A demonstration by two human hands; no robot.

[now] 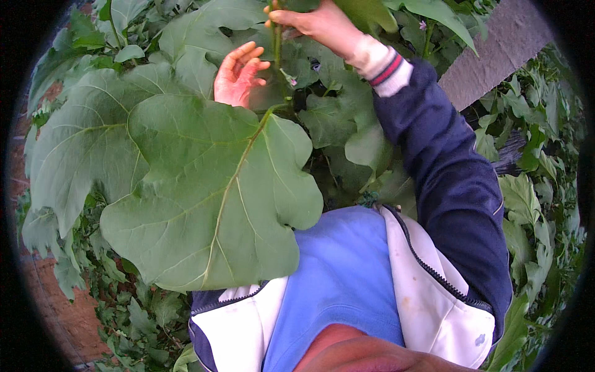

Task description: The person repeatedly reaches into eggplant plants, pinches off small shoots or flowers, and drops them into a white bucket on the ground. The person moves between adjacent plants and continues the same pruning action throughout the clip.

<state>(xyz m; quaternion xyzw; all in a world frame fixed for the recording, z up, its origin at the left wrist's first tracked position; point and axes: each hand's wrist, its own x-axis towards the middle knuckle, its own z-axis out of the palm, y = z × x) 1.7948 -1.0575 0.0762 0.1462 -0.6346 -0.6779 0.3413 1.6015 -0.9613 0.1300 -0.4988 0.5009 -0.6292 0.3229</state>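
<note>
My right hand [309,21] is at the top centre, thumb and fingers around an upright green plant stem [277,46]. Left of that stem, my left hand [238,74] is raised with curled fingers apart and nothing visible in it. A large lobed leaf [223,186], which looks like eggplant, spreads below my left hand and hides its wrist and forearm. A small pale purple flower [291,81] hangs beside the stem, between and below the hands. Another purple flower [422,25] shows to the right of my right wrist.
Dense leafy plants [525,195] surround me on both sides. At the upper right a grey-brown strip [497,51] runs diagonally between the foliage. Reddish-brown ground [65,311] shows at the lower left. More broad leaves [88,135] overlap at the left.
</note>
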